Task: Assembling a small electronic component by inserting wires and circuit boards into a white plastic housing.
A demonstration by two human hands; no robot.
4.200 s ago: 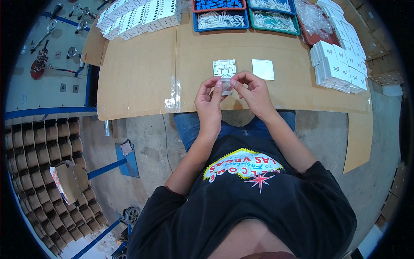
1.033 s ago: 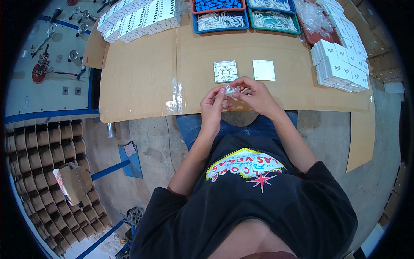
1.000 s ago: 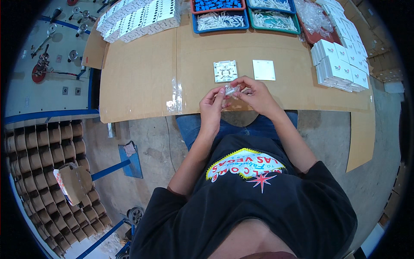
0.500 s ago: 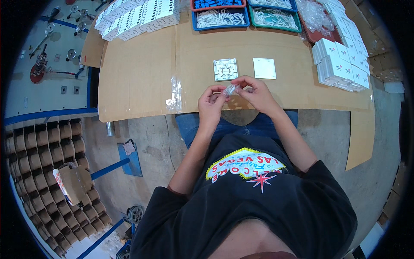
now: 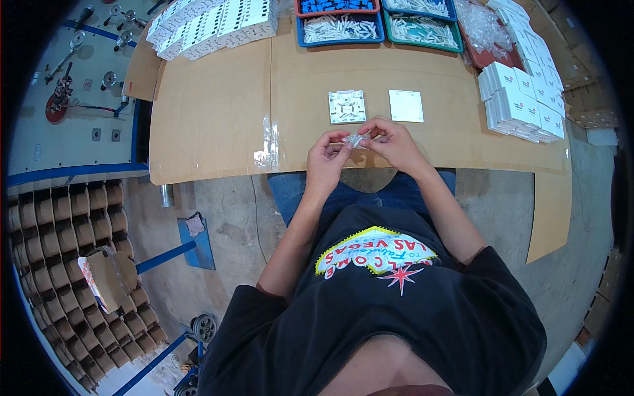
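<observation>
Between my two hands, over the near edge of the cardboard-covered table, is a small clear plastic bag. My left hand pinches one side of it and my right hand pinches the other. The contents of the bag are too small to make out. Just beyond my hands lies an open white square box base with moulded fittings inside. A plain white square cover lies flat to the right of it, apart from the base.
Trays of white tubular pieces and blue parts stand at the far edge. A red tray holds crumpled clear plastic. White boxes are stacked at far left and right. A cardboard-divided crate stands on the floor at left.
The small plastic bag looks more spread out and crumpled between my fingers. Both hands stay almost in place, the left one shifting slightly to the right.
</observation>
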